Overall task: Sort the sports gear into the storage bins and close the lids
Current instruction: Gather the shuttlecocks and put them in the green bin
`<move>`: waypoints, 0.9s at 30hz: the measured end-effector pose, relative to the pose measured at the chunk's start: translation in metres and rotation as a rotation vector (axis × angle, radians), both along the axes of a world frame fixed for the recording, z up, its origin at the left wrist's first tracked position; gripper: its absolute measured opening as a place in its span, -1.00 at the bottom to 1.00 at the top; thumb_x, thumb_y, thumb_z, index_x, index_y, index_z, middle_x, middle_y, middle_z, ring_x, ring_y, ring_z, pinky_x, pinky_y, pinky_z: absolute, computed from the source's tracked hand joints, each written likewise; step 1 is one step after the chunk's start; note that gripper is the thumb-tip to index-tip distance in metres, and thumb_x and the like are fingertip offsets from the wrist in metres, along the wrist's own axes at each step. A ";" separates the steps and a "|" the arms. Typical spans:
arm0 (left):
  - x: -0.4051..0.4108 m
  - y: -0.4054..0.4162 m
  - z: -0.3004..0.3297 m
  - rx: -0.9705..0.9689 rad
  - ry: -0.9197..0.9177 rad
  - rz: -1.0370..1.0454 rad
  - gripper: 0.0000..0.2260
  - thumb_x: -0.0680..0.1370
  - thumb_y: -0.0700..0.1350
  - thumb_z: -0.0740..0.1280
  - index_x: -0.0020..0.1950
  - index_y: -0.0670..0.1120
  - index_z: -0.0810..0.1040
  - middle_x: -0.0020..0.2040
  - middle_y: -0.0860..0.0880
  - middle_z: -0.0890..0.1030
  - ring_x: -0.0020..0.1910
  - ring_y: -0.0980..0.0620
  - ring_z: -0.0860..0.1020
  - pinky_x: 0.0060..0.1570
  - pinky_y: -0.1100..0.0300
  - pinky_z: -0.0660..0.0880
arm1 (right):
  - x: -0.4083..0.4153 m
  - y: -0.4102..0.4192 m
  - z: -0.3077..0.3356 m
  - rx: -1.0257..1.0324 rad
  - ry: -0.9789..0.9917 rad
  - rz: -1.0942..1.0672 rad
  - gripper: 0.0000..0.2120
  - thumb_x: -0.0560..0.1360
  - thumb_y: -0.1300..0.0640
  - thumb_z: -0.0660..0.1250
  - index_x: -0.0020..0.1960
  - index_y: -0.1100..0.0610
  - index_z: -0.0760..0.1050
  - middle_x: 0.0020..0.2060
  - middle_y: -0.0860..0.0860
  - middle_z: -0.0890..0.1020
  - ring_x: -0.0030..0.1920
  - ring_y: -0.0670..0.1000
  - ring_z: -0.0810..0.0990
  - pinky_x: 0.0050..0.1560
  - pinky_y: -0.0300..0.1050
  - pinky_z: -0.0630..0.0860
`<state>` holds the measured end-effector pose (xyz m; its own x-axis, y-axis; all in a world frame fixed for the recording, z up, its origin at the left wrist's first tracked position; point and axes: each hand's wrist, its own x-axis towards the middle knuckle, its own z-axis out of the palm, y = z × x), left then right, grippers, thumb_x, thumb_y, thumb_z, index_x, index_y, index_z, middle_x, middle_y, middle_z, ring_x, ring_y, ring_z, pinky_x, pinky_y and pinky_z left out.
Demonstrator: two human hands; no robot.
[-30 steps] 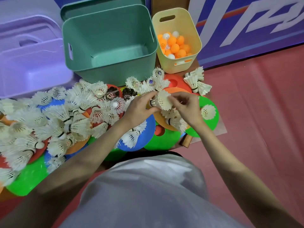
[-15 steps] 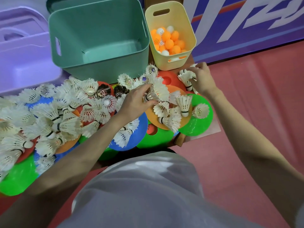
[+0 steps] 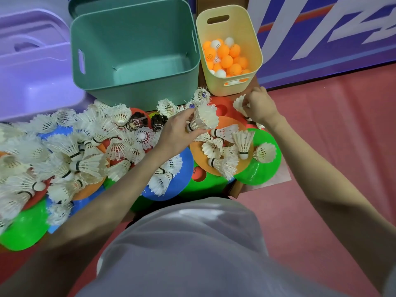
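Since half a second ago the right hand [image 3: 258,106] has closed on a shuttlecock [image 3: 240,103] at the right edge of the pile, in front of the yellow bin [image 3: 255,61]; before, it was only reaching there. The left hand [image 3: 177,131] has stayed in its place with its own shuttlecock.

In the head view, the left hand's thumb and fingers are curled round the base of a second shuttlecock [image 3: 205,117], feathers pointing to the right, above an orange disc [image 3: 222,123]. The right hand's fingers pinch the first shuttlecock by its feathers, over a red disc [image 3: 225,109].

Many more shuttlecocks [image 3: 70,155] lie in a heap to the left, on blue, green, orange and red discs. A few lie between the two hands, one standing on its cork.

Behind the heap stands the green bin [image 3: 137,91], open, with its lid behind it. Just to its right the yellow bin holds orange and white balls [image 3: 225,58]. A purple bin [image 3: 32,82] stands at the far left. The floor [image 3: 332,136] is red.
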<state>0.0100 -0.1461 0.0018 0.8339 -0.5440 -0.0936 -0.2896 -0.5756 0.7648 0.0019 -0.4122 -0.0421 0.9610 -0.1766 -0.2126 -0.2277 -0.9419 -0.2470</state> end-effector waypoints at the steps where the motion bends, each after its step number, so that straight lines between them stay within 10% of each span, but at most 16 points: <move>1: -0.001 -0.001 0.001 -0.008 0.000 0.012 -0.69 0.45 -0.05 0.49 0.10 -0.16 0.52 -0.17 0.13 0.48 -0.08 0.04 0.49 0.03 -0.04 0.52 | -0.003 0.001 0.003 0.013 -0.029 -0.002 -0.83 0.47 0.30 0.23 -0.03 0.33 0.57 0.01 0.27 0.53 0.07 0.27 0.41 0.00 0.09 0.41; 11: 0.001 0.002 -0.013 0.045 0.000 0.096 -0.70 0.42 0.04 0.49 -0.11 -0.08 0.42 -0.24 -0.01 0.53 -0.20 -0.02 0.49 -0.13 -0.07 0.53 | -0.052 0.049 0.046 0.522 -0.658 -0.226 -0.94 0.52 0.17 0.35 -0.11 0.16 0.55 -0.19 0.04 0.56 -0.26 -0.06 0.48 -0.22 -0.24 0.38; 27: 0.016 -0.015 -0.010 -0.081 0.013 0.032 -0.48 0.41 -0.09 0.52 0.29 -0.13 0.41 0.06 0.16 0.53 0.04 0.19 0.54 0.08 0.24 0.51 | -0.051 0.074 0.040 0.758 -0.468 -0.071 -0.94 0.49 0.18 0.38 -0.05 0.15 0.61 -0.18 -0.01 0.57 -0.23 -0.11 0.54 -0.20 -0.23 0.47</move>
